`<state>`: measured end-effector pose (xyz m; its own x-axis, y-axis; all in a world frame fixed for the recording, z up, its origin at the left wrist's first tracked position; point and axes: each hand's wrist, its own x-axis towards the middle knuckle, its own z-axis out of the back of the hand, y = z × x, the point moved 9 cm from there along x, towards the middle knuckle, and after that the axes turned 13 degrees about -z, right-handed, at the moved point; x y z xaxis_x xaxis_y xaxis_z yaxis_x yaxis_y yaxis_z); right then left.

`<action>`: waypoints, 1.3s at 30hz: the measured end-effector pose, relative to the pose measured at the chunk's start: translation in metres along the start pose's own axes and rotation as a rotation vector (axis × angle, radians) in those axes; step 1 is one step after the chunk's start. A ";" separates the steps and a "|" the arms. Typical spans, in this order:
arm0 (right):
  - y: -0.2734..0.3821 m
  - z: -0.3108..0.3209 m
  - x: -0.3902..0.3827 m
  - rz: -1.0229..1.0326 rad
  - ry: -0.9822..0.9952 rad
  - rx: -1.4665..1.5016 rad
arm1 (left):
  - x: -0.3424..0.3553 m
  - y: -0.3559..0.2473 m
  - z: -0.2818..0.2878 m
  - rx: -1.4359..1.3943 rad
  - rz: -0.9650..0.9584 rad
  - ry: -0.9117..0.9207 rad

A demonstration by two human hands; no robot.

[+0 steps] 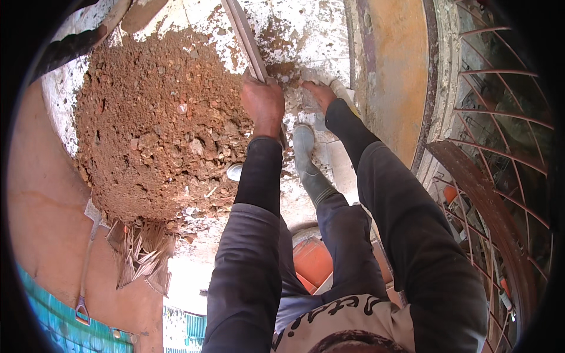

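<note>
At far left, smooth orange-brown wall [47,165]; then a crumbly, stone-studded heap of brown soil [159,112] on white-splotched floor [321,29]. Beside the heap's upper right, a long straight-edged bar [242,35], fingers of the left hand [262,105] clamped around it. Next, right hand [321,96], finger closure impossible to tell. Farther right, flat ochre band [397,76], rusty lattice grille [500,71].

A weathered ochre band [397,76], wall or ledge, borders the floor [318,35], which lies immediately left of it, pale and spattered white. Right of the band stands a grille [500,109] of crossing rusty bars with a dim space beyond. Far left of the band rises a salmon-orange wall [44,170]; left of and below the band, bright daylight whitens a patch of ground [191,276].
</note>
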<state>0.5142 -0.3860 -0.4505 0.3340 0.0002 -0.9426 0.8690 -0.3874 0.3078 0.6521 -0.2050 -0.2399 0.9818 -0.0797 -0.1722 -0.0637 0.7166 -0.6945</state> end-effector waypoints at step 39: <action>-0.005 -0.017 0.063 0.214 -0.823 -1.142 | 0.001 0.022 0.022 0.051 0.110 0.024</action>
<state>0.5374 -0.3680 -0.5095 0.5341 -0.6432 -0.5486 0.7744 0.6326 0.0122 0.6554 -0.1740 -0.2395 0.9648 -0.0145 -0.2626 -0.1613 0.7561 -0.6343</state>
